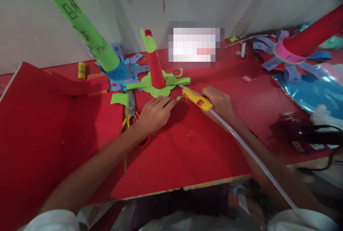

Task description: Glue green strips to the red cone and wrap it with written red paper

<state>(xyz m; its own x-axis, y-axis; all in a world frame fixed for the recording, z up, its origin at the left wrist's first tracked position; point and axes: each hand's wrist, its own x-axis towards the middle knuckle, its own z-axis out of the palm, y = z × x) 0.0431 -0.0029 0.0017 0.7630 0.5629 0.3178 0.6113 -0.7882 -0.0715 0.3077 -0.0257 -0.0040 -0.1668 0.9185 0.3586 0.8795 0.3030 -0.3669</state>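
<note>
A yellow glue gun (197, 99) is in my right hand (220, 99), its nozzle pointing up and left near a green paper loop (183, 80). From its back end a long clear glue stick (248, 152) runs down over my right forearm. Just in front of the scalloped green paper base (154, 92) is my left hand (157, 111), fingers bent and together, what they grip hidden. A small green paper piece (178, 98) shows by its fingertips. On the base stands a red paper tube (156, 67) with a green oval on top. Scissors (132, 104) lie partly under my left wrist.
A tall green paper tube (88, 31) in a blue band stands at the back left, near a yellow glue container (81, 71). At right are a red tube (313, 41) with purple loops, blue shiny wrap (297, 88) and a dark box with cables (302, 136).
</note>
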